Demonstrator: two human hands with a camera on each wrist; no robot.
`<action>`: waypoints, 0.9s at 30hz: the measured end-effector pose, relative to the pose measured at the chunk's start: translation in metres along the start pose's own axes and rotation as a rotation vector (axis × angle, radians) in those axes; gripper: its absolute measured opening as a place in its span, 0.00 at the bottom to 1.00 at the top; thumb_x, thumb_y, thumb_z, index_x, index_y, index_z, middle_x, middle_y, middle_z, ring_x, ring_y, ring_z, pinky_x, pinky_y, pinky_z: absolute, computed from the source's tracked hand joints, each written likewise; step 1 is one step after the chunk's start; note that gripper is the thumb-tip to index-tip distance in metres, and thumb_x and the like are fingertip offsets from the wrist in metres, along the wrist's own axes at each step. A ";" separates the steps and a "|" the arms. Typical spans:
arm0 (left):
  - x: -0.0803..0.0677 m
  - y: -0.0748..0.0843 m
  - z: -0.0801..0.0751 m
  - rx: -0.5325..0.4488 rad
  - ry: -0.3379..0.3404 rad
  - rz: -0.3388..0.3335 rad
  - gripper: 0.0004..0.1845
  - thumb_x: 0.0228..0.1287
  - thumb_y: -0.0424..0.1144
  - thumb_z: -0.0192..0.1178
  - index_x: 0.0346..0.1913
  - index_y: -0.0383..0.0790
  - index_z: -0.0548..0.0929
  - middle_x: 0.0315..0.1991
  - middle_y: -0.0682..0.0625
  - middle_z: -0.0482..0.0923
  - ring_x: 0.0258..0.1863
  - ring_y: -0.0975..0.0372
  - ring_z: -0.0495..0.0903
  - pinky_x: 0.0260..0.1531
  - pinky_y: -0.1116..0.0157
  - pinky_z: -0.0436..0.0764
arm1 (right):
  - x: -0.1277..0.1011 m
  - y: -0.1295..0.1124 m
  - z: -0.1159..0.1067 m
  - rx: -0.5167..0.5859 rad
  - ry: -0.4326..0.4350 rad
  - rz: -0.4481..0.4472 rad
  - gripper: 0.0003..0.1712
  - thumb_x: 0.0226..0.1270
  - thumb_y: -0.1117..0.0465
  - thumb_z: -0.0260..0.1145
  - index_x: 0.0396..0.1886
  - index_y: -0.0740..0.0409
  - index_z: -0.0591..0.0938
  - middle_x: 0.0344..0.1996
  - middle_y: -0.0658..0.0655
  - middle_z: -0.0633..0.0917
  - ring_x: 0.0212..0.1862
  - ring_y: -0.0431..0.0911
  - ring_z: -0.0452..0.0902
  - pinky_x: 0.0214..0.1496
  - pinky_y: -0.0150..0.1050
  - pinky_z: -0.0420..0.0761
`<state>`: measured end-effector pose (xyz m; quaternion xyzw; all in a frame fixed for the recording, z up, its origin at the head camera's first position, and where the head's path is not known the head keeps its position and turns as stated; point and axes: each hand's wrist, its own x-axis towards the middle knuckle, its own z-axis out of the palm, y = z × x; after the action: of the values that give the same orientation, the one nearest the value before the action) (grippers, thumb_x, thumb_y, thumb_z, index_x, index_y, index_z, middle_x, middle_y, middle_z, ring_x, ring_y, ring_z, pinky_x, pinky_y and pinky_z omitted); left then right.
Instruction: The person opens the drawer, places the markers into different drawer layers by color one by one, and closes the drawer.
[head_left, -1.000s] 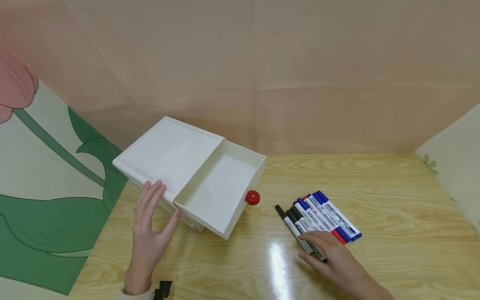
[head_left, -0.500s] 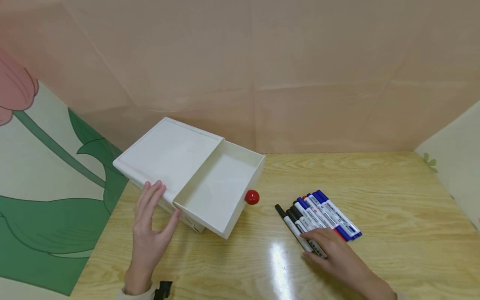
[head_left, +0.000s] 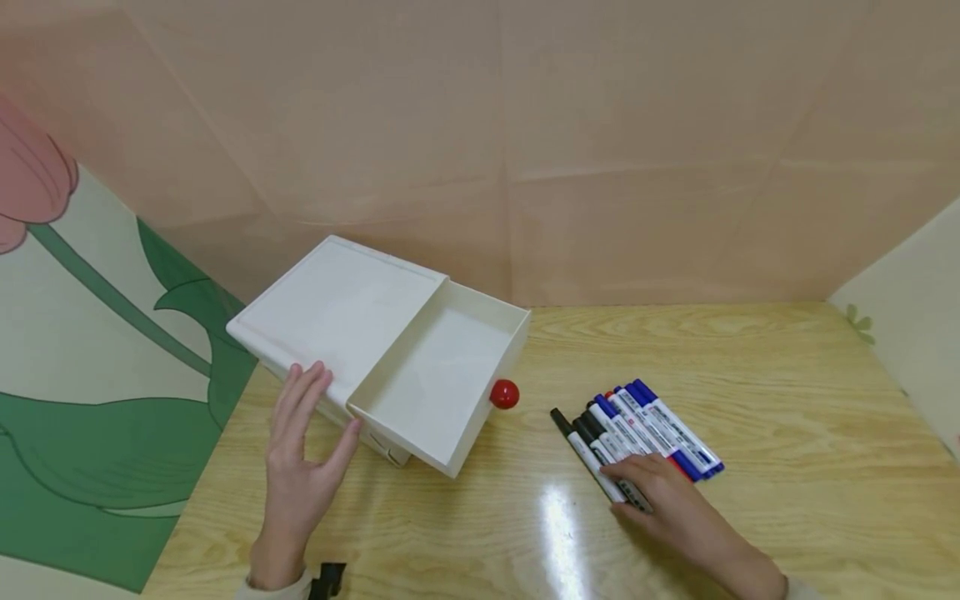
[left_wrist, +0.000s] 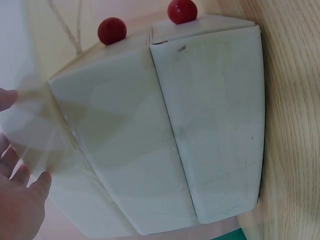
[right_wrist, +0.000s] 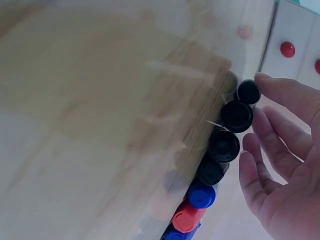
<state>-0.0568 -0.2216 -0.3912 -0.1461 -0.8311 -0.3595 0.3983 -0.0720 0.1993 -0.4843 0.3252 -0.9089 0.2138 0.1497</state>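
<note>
A white drawer cabinet (head_left: 337,308) stands at left with its top drawer (head_left: 438,383) pulled out, a red knob (head_left: 505,394) on the drawer's front. My left hand (head_left: 300,467) rests against the cabinet's near side, fingers straight and spread, thumb by the drawer opening. On the right, my right hand (head_left: 667,504) pinches the near end of the outermost black-capped marker (head_left: 588,460) between thumb and forefinger. In the right wrist view, the thumb lies beside this marker's black end (right_wrist: 248,92), and the other fingers curve beside the row.
More markers (head_left: 660,425) with black, blue and red caps lie side by side on the wooden table (head_left: 810,400). Two further red knobs, one of them here (left_wrist: 112,31), sit on the cabinet's lower drawers. A beige sheet (head_left: 637,150) hangs behind the table.
My right thumb has drawn in to the near end of the outermost black-capped marker, and the right hand has shifted slightly. The left hand and the drawer are unchanged.
</note>
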 end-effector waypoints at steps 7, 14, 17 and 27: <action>-0.001 0.000 -0.001 0.008 -0.003 -0.002 0.33 0.70 0.54 0.57 0.64 0.29 0.75 0.66 0.32 0.72 0.76 0.47 0.59 0.80 0.62 0.56 | 0.001 -0.002 0.002 0.008 -0.024 0.010 0.27 0.36 0.61 0.83 0.43 0.54 0.87 0.34 0.43 0.85 0.39 0.43 0.77 0.42 0.40 0.81; -0.001 0.000 -0.001 0.000 -0.006 -0.016 0.33 0.69 0.54 0.59 0.64 0.29 0.75 0.66 0.34 0.72 0.76 0.49 0.58 0.80 0.63 0.55 | 0.005 -0.007 0.002 -0.025 -0.070 0.029 0.25 0.38 0.56 0.83 0.42 0.52 0.88 0.31 0.40 0.84 0.36 0.41 0.75 0.38 0.38 0.78; -0.001 0.000 -0.001 0.003 -0.005 -0.011 0.32 0.69 0.54 0.59 0.64 0.29 0.75 0.66 0.33 0.72 0.76 0.48 0.59 0.80 0.63 0.55 | 0.008 -0.010 0.001 -0.039 -0.105 0.052 0.25 0.40 0.54 0.82 0.43 0.52 0.88 0.30 0.40 0.85 0.36 0.41 0.74 0.37 0.36 0.76; -0.001 0.000 -0.001 0.010 0.000 0.003 0.32 0.69 0.53 0.59 0.64 0.29 0.75 0.66 0.33 0.72 0.75 0.46 0.59 0.80 0.61 0.56 | 0.012 -0.017 -0.003 -0.031 -0.154 0.138 0.22 0.43 0.57 0.80 0.42 0.52 0.89 0.29 0.38 0.83 0.36 0.37 0.70 0.35 0.32 0.73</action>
<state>-0.0560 -0.2225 -0.3914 -0.1454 -0.8327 -0.3547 0.3997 -0.0694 0.1827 -0.4715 0.2751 -0.9412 0.1837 0.0693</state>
